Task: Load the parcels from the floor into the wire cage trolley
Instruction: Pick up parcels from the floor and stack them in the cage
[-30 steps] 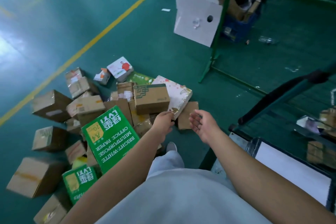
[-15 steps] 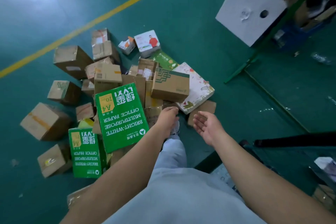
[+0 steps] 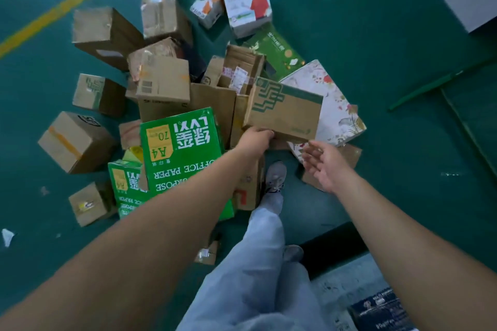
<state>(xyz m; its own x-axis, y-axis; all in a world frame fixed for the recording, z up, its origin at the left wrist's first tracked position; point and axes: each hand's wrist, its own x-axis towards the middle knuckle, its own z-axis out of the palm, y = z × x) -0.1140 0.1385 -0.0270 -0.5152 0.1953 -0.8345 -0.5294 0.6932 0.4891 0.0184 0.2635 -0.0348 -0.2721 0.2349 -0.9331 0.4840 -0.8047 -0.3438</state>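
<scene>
While the heap of parcels [image 3: 172,94] sprawled over the green floor [image 3: 363,21], the wire cage trolley was out of view. Biggest near the person was the green office-paper box [image 3: 185,153], then the floral flat box [image 3: 333,105], and resting across the top of the pile the brown carton with green print [image 3: 285,110]. The left hand [image 3: 256,140] touched that carton's near lower corner, fingers curled at its edge, though whether they truly gripped it could not be told. The right hand [image 3: 322,164] hovered just beside the carton's other near corner, fingers spread and loose, holding nothing. Lifting it well would likely call for both hands under opposite corners, raising it level so neighbours beneath do not slide.
</scene>
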